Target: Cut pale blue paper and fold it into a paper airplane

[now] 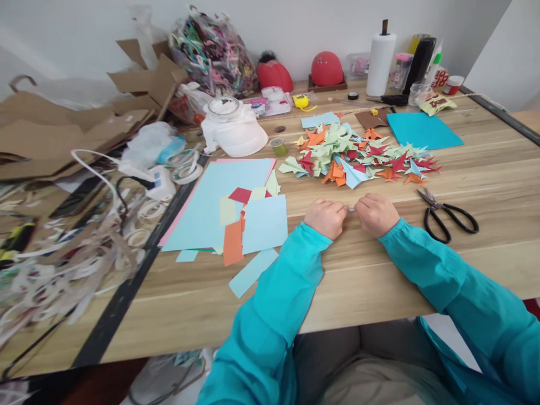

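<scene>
My left hand (326,218) and my right hand (377,215) are close together above the table, fingers curled. Both pinch a small folded piece of light blue paper (351,210); only a sliver of it shows between the fingertips, and its shape is hidden. Just beyond my hands lies a heap of folded paper figures (337,149) in pale green, orange, red and light blue. To the left, a light blue sheet (265,225), an orange piece (233,243) and a light blue strip (253,273) rest partly on or beside a stack of larger sheets (202,208).
Black-handled scissors (449,216) lie partly open right of my right hand. A turquoise square (424,130) is behind them. At the back stand a paper towel roll (381,64) and a yellow tape measure (301,102). Ribbons and cords (84,253) crowd the left side.
</scene>
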The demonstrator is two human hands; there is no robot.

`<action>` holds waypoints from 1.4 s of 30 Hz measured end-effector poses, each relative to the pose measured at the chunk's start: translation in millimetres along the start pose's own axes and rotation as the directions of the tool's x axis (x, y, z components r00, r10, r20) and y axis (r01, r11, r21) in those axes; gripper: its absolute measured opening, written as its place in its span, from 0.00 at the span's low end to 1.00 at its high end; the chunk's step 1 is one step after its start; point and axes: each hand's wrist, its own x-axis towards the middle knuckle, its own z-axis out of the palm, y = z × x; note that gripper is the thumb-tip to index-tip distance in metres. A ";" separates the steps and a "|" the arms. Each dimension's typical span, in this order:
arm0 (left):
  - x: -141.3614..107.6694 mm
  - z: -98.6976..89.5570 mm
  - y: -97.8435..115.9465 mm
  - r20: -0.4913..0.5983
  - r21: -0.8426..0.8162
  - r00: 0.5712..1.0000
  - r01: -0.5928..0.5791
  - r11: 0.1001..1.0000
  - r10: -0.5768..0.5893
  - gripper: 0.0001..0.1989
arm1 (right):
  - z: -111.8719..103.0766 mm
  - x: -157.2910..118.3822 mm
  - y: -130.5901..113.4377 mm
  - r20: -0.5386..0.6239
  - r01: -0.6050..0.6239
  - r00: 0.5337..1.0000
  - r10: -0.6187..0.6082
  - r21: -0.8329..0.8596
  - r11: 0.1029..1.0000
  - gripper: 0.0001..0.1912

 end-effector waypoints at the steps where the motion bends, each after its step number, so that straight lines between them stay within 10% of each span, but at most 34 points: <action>1: 0.1 -0.3 -0.1 0.002 -0.005 1.000 0.000 1.000 0.000 0.10 | 0.1 0.0 0.3 0.011 -0.002 1.000 0.002 0.003 1.000 0.11; 21: -2.0 3.1 -4.3 0.042 -0.068 0.999 0.022 0.997 -0.019 0.11 | 6.9 -4.8 7.4 0.094 -0.072 0.994 0.061 0.123 0.990 0.12; 42: -1.5 17.8 -2.6 -0.199 0.039 0.966 -0.163 0.986 0.167 0.07 | -3.7 0.7 -3.0 0.191 -0.035 0.981 0.022 0.063 0.997 0.11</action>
